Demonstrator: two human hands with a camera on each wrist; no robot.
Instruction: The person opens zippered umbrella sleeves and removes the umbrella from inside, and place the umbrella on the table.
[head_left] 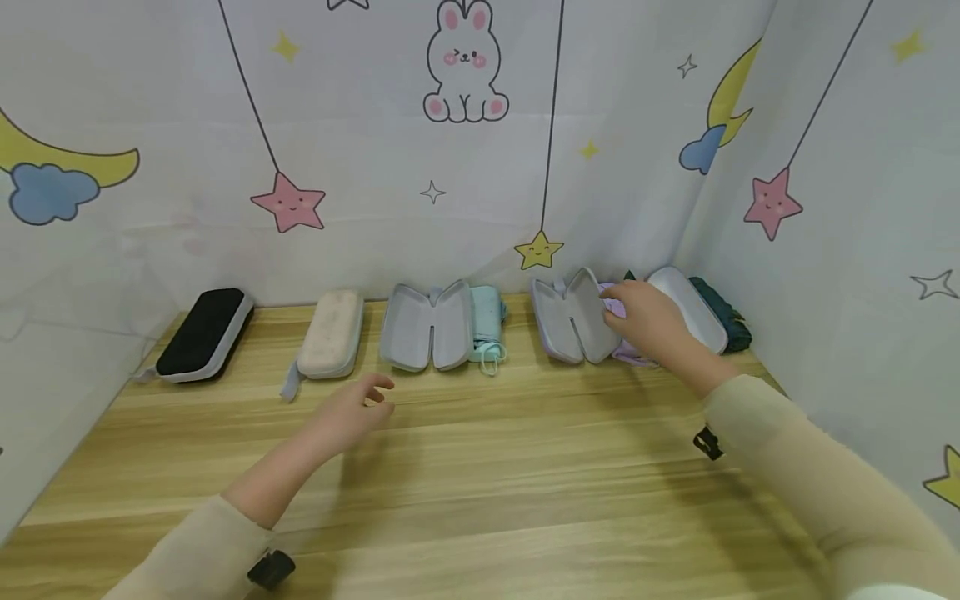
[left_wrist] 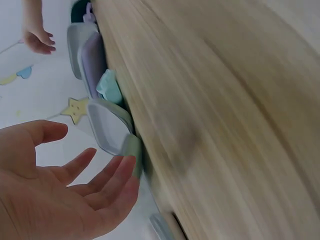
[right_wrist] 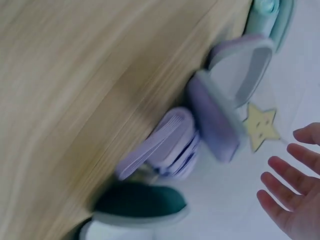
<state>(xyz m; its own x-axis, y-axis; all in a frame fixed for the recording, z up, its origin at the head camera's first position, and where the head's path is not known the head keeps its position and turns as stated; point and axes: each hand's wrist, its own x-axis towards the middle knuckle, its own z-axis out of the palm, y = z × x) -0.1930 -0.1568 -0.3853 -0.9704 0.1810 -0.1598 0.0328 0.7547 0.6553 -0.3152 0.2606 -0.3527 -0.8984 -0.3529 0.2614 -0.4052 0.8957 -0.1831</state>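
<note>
My right hand [head_left: 648, 315] is over the back right of the table, beside an open purple case [head_left: 573, 321] with a grey lining. In the right wrist view its fingers [right_wrist: 282, 172] are spread, with nothing between them. Next to that case lies a folded purple umbrella [right_wrist: 172, 145] with a strap. My left hand [head_left: 351, 418] hovers above the wood in front of the cases, fingers loosely bent and holding nothing. Behind it stands an open pale green case [head_left: 427, 325], with a folded mint umbrella [head_left: 487, 321] beside it.
A zipped black case [head_left: 201, 333] and a zipped beige case [head_left: 332, 333] lie at the back left. At the far right are an open dark green case [right_wrist: 140, 201] and a folded dark green umbrella [head_left: 723, 317]. A printed curtain [head_left: 375, 125] hangs behind the table [head_left: 510, 483].
</note>
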